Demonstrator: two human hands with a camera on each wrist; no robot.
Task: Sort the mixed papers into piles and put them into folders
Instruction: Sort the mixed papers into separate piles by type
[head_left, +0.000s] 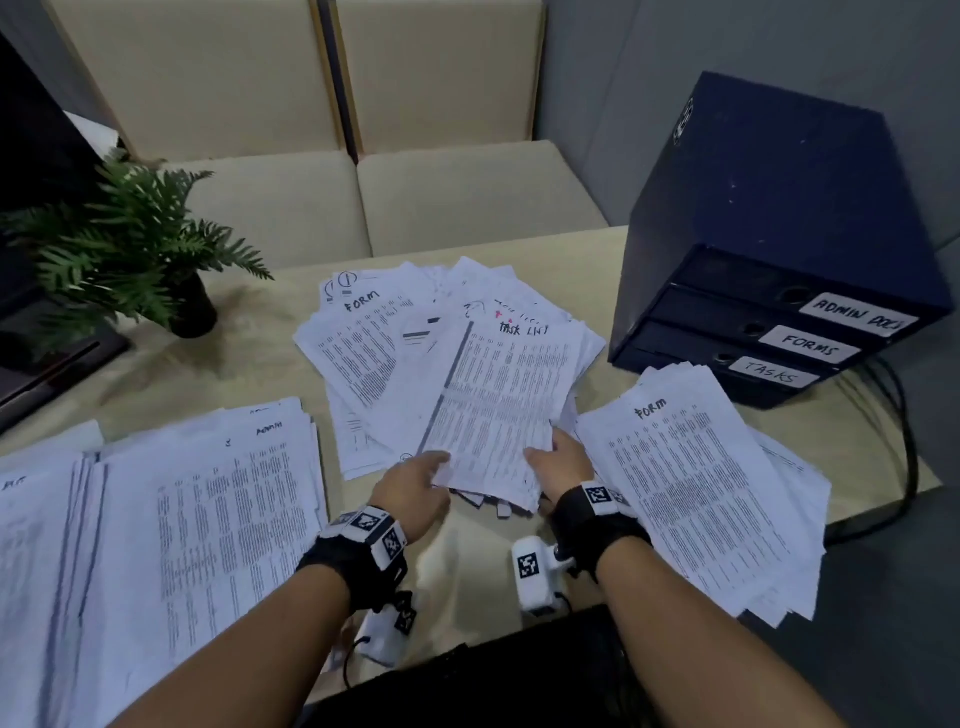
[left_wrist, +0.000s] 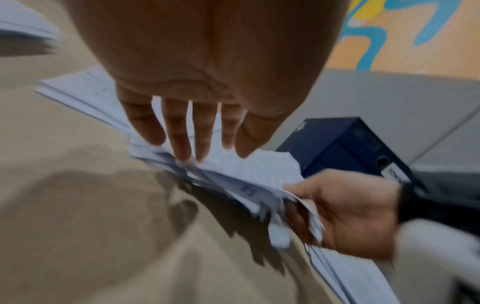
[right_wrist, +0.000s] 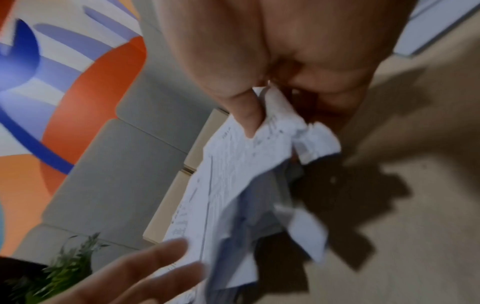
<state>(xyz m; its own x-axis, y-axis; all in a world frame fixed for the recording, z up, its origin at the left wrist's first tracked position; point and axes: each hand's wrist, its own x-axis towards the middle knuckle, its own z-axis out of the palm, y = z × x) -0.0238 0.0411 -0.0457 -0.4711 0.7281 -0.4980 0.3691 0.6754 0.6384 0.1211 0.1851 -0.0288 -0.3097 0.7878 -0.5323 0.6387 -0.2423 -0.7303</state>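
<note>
Papers matt, tabletop smooth matt (file box matt w/ specks).

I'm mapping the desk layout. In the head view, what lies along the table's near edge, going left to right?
In order: left paper pile → left hand → right hand, gripping a sheaf of papers → pile headed FORM.

Blurry: left hand fingers straight, tips on paper sheaf; right hand pinches its edge. Blue file box beyond the grip, tan table beneath.
</note>
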